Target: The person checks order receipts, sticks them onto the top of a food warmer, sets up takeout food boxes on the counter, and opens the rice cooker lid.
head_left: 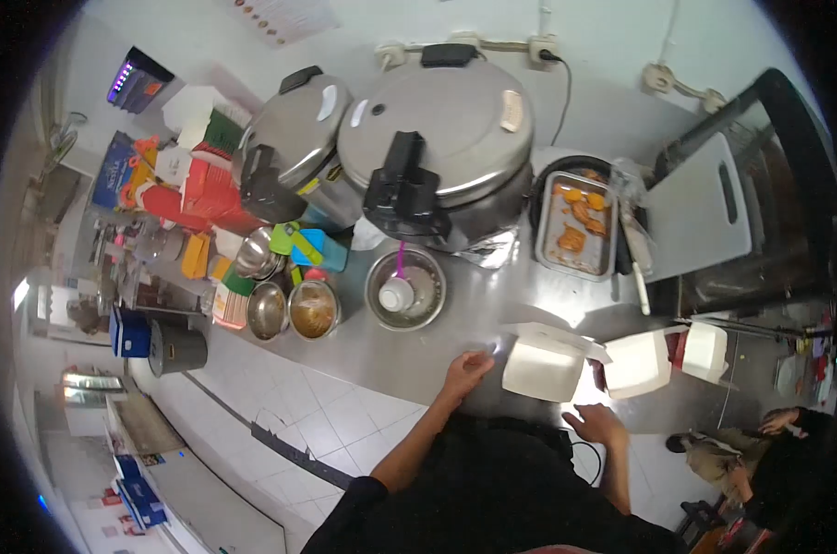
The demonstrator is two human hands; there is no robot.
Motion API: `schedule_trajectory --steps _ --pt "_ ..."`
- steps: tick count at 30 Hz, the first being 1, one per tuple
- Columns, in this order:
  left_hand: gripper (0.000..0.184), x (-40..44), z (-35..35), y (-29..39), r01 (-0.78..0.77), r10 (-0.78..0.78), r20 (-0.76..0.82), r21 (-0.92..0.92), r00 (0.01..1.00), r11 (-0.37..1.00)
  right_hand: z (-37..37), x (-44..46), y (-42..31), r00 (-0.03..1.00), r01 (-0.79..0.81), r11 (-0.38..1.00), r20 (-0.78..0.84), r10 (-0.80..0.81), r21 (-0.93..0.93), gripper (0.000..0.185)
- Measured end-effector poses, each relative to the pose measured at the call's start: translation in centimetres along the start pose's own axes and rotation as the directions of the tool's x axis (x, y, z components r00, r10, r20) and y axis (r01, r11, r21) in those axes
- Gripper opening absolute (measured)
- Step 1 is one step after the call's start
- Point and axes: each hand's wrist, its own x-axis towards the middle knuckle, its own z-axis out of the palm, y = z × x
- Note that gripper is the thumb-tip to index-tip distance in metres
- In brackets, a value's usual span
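My left hand [469,374] is over the front of the steel counter, left of the nearest takeaway box, its fingers loosely bent and apart from the box. My right hand [597,424] is open near the counter's front edge, thumb and fingers spread, with nothing in it. Just beyond it stand three open paper takeaway boxes with white insides: a left one [542,367], a middle one [637,364] and a right one [704,351]. Farther left, a steel bowl [424,319] contains a white scoop [396,295] with a purple handle.
Two large rice cookers, one big [437,129] and one smaller [298,129], stand against the wall. A metal tray [545,217] holds pieces of food beside a white cutting board [700,208]. Small steel bowls [313,309] sit left. Another person [760,462] is at the right.
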Motion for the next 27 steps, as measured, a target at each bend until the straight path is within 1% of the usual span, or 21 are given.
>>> schedule_trajectory --steps 2,4,5,6,7,8,9,10,11,12,14,16,17,18,20,22,23,24,25,26,27 --pt "0.036 -0.1 -3.6 -1.0 0.114 -0.098 0.130 -0.121 0.987 0.986 -7.8 -2.9 -5.5 0.971 0.224 0.942 0.028 -0.238 0.249 0.045" --pt "0.036 -0.1 -7.1 1.2 0.075 -0.082 0.155 0.053 0.985 0.996 -13.6 -2.9 -12.1 0.870 0.444 0.864 -0.345 -0.352 0.236 0.034" --pt "0.035 -0.9 -8.4 2.8 0.057 -0.080 0.173 0.137 0.982 0.989 -16.2 -1.7 -15.9 0.697 0.599 0.794 -0.554 -0.455 0.101 0.028" --pt "0.031 -1.4 -9.6 4.7 -0.073 0.039 0.149 0.230 0.988 0.971 -18.9 -0.2 -19.9 0.464 0.702 0.709 -0.709 -0.530 -0.070 0.023" --pt "0.027 -1.5 -10.7 7.5 -0.202 0.165 0.138 0.322 0.977 0.925 -21.9 1.0 -24.2 0.302 0.678 0.675 -0.725 -0.619 -0.293 0.020" --pt "0.023 -1.1 -11.5 10.3 -0.327 0.297 0.138 0.408 0.945 0.853 -23.8 3.6 -28.8 0.077 0.659 0.597 -0.748 -0.659 -0.458 0.018" --pt "0.023 -0.6 -12.0 12.7 -0.452 0.452 0.082 0.338 0.888 0.825 -25.2 7.2 -32.3 -0.039 0.588 0.565 -0.718 -0.695 -0.579 0.016" --pt "0.022 -0.2 -12.4 15.4 -0.568 0.587 0.012 0.273 0.809 0.777 -26.4 10.7 -35.1 -0.027 0.488 0.554 -0.646 -0.763 -0.675 0.020" --pt "0.022 -0.6 -12.6 19.1 -0.625 0.674 -0.075 0.309 0.735 0.717 -27.8 13.1 -37.0 -0.005 0.382 0.525 -0.570 -0.822 -0.761 0.026" --pt "0.023 -0.7 -12.6 22.7 -0.671 0.748 -0.157 0.351 0.645 0.653 -29.3 14.2 -37.9 0.149 0.303 0.507 -0.486 -0.861 -0.807 0.030" --pt "0.030 1.3 -13.1 26.9 -0.821 0.952 -0.179 0.482 0.248 0.305 -30.9 15.8 -39.3 0.464 0.177 0.434 -0.314 -0.828 -0.883 0.040" --pt "0.039 3.8 -13.1 29.9 -0.818 0.996 -0.084 0.573 0.004 0.051 -31.9 15.7 -38.6 0.451 0.212 0.446 -0.318 -0.834 -0.870 0.047" --pt "0.039 5.1 -12.6 31.2 -0.771 0.995 -0.033 0.634 -0.099 -0.056 -33.2 15.5 -38.6 0.431 0.223 0.444 -0.320 -0.843 -0.868 0.051" --pt "0.041 6.3 -12.0 33.3 -0.706 0.979 0.025 0.688 -0.204 -0.165 -34.9 14.7 -39.5 0.390 0.222 0.518 -0.412 -0.824 -0.826 0.050" --pt "0.037 7.7 -10.9 38.4 -0.611 0.952 0.057 0.755 -0.300 -0.238 -37.6 12.0 -40.1 0.331 0.250 0.674 -0.592 -0.734 -0.695 0.048" --pt "0.037 7.1 -10.0 45.0 -0.607 0.930 0.051 0.744 -0.365 -0.279 -43.6 12.1 -39.0 -0.032 0.547 0.374 -0.466 -0.884 -0.749 0.043" --pt "0.043 7.3 -10.0 48.1 -0.569 0.930 0.128 0.759 -0.346 -0.316 -46.2 11.2 -37.2 -0.132 0.456 0.538 -0.652 -0.747 -0.709 0.038" --pt "0.049 7.5 -10.1 51.2 -0.528 0.923 0.201 0.771 -0.328 -0.356 -47.9 9.8 -35.9 -0.253 0.370 0.686 -0.779 -0.574 -0.626 0.032" --pt "0.041 7.0 -10.3 54.6 -0.522 0.911 0.210 0.764 -0.354 -0.379 -47.3 7.5 -37.3 -0.412 0.509 0.602 -0.788 -0.457 -0.615 0.023" --pt "0.040 6.5 -10.2 57.8 -0.514 0.898 0.221 0.757 -0.380 -0.404 -45.5 6.7 -37.5 -0.439 0.584 0.562 -0.810 -0.388 -0.586 0.022" --pt "0.035 6.8 -9.9 60.3 -0.521 0.875 0.178 0.744 -0.450 -0.419 -43.7 6.0 -37.7 -0.464 0.652 0.511 -0.828 -0.316 -0.560 0.021"
